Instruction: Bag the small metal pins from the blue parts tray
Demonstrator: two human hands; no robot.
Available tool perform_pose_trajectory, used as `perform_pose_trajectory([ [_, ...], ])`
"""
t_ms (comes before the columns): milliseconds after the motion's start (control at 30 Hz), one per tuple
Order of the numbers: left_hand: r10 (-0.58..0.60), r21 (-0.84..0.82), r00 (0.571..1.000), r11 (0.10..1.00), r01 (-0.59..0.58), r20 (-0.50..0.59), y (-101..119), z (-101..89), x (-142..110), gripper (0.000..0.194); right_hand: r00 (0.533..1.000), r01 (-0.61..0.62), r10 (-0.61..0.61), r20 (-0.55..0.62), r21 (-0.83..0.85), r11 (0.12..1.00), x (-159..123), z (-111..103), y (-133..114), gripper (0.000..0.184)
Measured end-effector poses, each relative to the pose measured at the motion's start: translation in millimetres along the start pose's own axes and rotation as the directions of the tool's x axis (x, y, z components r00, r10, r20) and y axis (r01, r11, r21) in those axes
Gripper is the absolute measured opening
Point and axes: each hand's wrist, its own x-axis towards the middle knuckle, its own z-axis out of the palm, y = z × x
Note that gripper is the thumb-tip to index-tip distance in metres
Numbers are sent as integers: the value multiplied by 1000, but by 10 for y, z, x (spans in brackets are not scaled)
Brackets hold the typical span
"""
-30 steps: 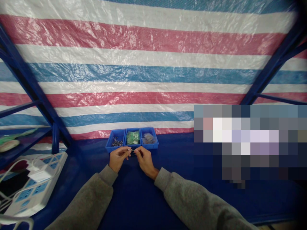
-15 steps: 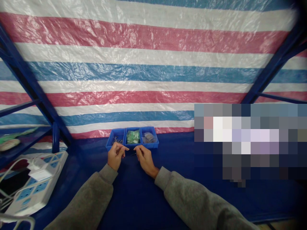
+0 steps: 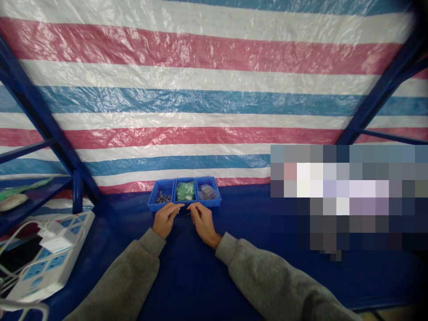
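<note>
My left hand [image 3: 166, 218] and my right hand [image 3: 202, 220] are close together over the blue table [image 3: 234, 272], just in front of three small blue bins [image 3: 152, 206]. The fingertips of both hands pinch a small thin metal part [image 3: 187, 214] between them; it is too small to make out in detail. The left bin [image 3: 162, 196] holds dark metal pieces, the middle bin [image 3: 186, 191] green pieces, and the right bin [image 3: 207, 192] greyish clear packets. Grey sleeves cover both forearms.
A striped red, white and blue tarp [image 3: 207, 89] hangs behind the bins. White power strips [image 3: 50, 256] with cables lie at the left edge. Blue metal shelf posts [image 3: 43, 120] stand left and right. A blurred-out patch [image 3: 347, 196] covers the right side.
My left hand drew back to the left bin half a second ago, then returned to meet my right hand. The right hand barely moved.
</note>
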Motion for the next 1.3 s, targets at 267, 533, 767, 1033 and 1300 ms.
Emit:
perform_pose_trajectory([
  [267, -124, -64, 992, 990, 123, -11, -50, 14, -14, 29, 999, -1, 1, -32, -6, 1000, -17, -23, -14, 36],
  [533, -195, -104, 978, 974, 201, 68, 69, 23, -15, 28, 998, 54, -55, -15, -23, 998, 1, -20, -29, 32],
  [767, -222, -227, 969, 944, 241, 106, 70, 54, -38, 27, 992, 114, -111, 53, -62, 992, 5, 0, 2, 22],
  [1033, -234, -208, 961, 943, 261, 146, 79, 48, -31, 30, 987, 84, -77, 144, -42, 996, -1, 12, 28, 23],
  [1300, -150, -94, 983, 983, 160, 104, 49, 36, -11, 28, 998, 12, -12, 68, -2, 1000, -1, 5, 54, 37],
])
